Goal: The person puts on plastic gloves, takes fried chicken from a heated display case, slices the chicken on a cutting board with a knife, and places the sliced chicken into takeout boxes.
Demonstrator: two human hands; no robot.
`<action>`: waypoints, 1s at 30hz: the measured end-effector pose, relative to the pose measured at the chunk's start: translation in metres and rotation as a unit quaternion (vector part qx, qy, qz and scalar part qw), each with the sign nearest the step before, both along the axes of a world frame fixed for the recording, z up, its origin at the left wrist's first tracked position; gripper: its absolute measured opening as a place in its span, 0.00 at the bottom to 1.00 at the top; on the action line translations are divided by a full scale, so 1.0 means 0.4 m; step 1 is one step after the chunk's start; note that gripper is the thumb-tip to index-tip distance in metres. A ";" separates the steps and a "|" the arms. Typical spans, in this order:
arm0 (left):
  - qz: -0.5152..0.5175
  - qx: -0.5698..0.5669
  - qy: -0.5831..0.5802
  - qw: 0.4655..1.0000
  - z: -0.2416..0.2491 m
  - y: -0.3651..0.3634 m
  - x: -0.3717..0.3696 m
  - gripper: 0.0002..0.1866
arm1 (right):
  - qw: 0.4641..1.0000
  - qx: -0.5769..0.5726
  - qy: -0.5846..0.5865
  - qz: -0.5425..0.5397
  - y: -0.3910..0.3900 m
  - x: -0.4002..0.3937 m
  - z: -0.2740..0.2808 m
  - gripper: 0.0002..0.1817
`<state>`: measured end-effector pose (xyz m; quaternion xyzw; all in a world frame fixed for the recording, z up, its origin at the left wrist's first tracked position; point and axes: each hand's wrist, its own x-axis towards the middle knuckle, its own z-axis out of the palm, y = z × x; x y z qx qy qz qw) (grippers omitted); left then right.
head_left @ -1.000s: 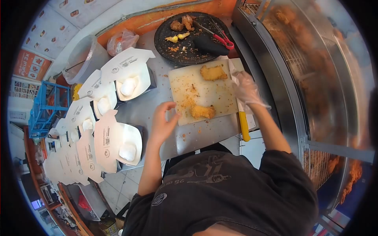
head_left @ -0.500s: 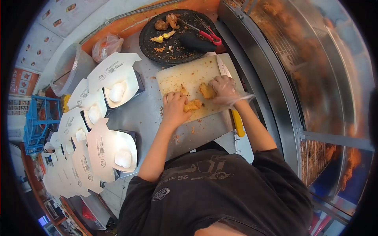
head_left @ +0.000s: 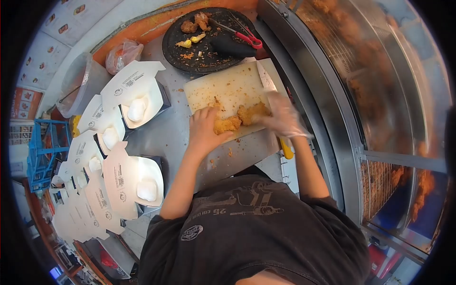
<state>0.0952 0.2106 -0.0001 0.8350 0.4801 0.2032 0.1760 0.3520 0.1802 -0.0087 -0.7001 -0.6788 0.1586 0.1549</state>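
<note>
Two pieces of breaded fried chicken lie close together on a crumb-strewn cutting board. My bare left hand rests at the left chicken piece, fingers and thumb spread apart around its side. Beside the right chicken piece is my right hand in a clear plastic glove, smeared by motion, its fingertips not clear. A knife blade lies at the board's right side, pointing away from me. A yellow handle shows below my right wrist; the stretch between is hidden.
Open white boxes with rice mounds line the left. A round black tray behind the board carries chicken bits and red-handled tongs. A metal-framed display cabinet borders the right. A clear bucket stands back left.
The two chicken pieces now sit closer together. My left hand has loosened and spread its fingers. My right hand has shifted and blurred in motion. The whole view has moved slightly.
</note>
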 end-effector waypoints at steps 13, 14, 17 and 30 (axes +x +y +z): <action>0.157 -0.160 -0.178 0.958 0.066 0.174 -0.060 0.15 | 0.947 -0.171 0.070 -0.262 -0.128 0.017 0.079 0.26; 0.092 -0.148 -0.035 0.984 0.083 0.187 -0.043 0.15 | 0.946 -0.170 0.068 -0.267 -0.150 0.022 0.085 0.26; -0.121 0.104 -0.213 0.964 0.075 0.196 0.111 0.16 | 0.965 -0.161 0.044 -0.202 -0.214 0.021 0.117 0.15; -0.401 0.124 -0.036 0.907 -0.095 0.288 0.447 0.27 | 0.992 -0.037 0.004 -0.121 -0.206 -0.041 0.019 0.05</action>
